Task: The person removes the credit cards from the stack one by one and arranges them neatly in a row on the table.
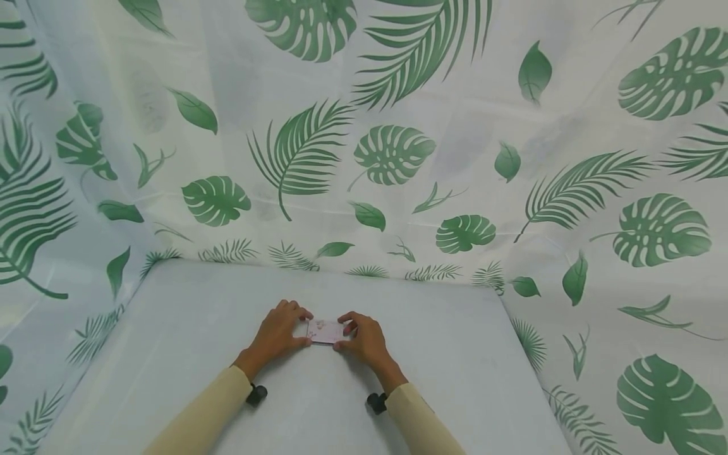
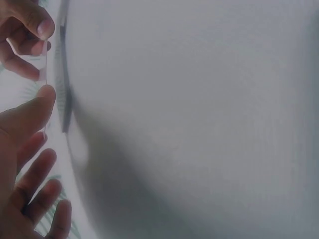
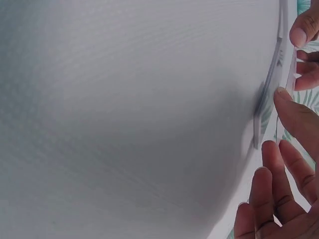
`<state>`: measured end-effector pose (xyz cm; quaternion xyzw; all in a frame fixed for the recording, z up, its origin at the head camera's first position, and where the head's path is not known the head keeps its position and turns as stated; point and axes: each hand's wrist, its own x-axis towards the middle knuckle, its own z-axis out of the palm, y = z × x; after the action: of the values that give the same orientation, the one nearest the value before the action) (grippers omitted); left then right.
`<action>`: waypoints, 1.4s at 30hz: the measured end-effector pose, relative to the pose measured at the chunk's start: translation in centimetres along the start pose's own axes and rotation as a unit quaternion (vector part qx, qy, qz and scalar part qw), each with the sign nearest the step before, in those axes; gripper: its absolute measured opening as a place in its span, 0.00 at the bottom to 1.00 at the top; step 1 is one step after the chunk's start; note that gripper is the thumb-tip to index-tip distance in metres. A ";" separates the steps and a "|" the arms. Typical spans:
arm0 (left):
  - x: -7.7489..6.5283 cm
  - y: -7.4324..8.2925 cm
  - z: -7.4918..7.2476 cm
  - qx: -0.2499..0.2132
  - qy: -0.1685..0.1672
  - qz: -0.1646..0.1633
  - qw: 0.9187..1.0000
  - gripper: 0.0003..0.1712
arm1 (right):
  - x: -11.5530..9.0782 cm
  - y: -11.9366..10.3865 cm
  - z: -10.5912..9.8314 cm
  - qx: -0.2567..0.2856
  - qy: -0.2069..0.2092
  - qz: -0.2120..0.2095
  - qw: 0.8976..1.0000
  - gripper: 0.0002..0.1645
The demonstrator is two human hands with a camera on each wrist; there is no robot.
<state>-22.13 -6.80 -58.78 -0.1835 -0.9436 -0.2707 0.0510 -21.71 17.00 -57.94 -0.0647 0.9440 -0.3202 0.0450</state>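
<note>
A small flat white card (image 1: 325, 331) with faint pink marks is held just above the pale table (image 1: 170, 328), between both hands. My left hand (image 1: 279, 333) pinches its left end between thumb and forefinger. My right hand (image 1: 362, 338) pinches its right end the same way. In the left wrist view the card (image 2: 46, 64) shows edge-on between a fingertip and the thumb. In the right wrist view the card (image 3: 288, 69) is also edge-on between fingertip and thumb, the other fingers hanging loose below.
A white cloth printed with green leaves (image 1: 392, 155) hangs behind and to both sides of the table. Cream sleeves (image 1: 210, 411) cover both forearms, with a black wrist camera mount (image 1: 256, 395) under each.
</note>
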 end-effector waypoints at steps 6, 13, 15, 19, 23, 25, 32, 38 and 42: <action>-0.1 -0.1 -0.7 0.005 0.000 0.002 1.000 0.30 | 0.0 -0.5 -0.3 0.011 0.003 -0.013 1.000 0.31; -0.4 -0.2 -1.3 0.003 0.004 0.007 1.000 0.30 | -0.2 -1.1 -0.5 0.025 0.006 -0.021 0.999 0.31; -0.5 -0.3 -1.5 0.004 0.005 0.007 1.000 0.30 | -0.2 -1.2 -0.4 0.025 0.006 -0.021 0.999 0.31; -0.9 -0.4 -1.8 0.006 0.005 0.006 1.000 0.30 | -0.4 -1.6 -0.3 0.033 0.004 -0.021 0.999 0.31; -1.2 -0.6 -2.3 0.008 0.009 0.011 1.000 0.30 | -0.7 -2.0 -0.2 0.042 0.004 -0.024 0.999 0.31; -1.4 -0.6 -2.5 0.010 0.011 0.015 1.000 0.30 | -0.8 -2.2 -0.1 0.045 0.007 -0.029 0.999 0.31; -2.3 -0.8 -3.4 0.017 0.019 0.018 1.000 0.30 | -1.0 -2.6 0.5 0.045 0.011 -0.050 0.998 0.31; -2.8 -1.1 -3.7 0.029 0.020 0.015 0.999 0.31 | -1.3 -3.2 0.8 0.057 0.005 -0.048 0.997 0.32; -3.1 -1.1 -4.0 0.034 0.022 0.011 0.999 0.31 | -1.4 -3.4 1.0 0.068 0.005 -0.051 0.996 0.32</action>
<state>-19.65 -10.77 -56.57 -0.1863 -0.9490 -0.2414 0.0807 -19.85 13.92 -56.63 -0.1080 0.9159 -0.3856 0.0281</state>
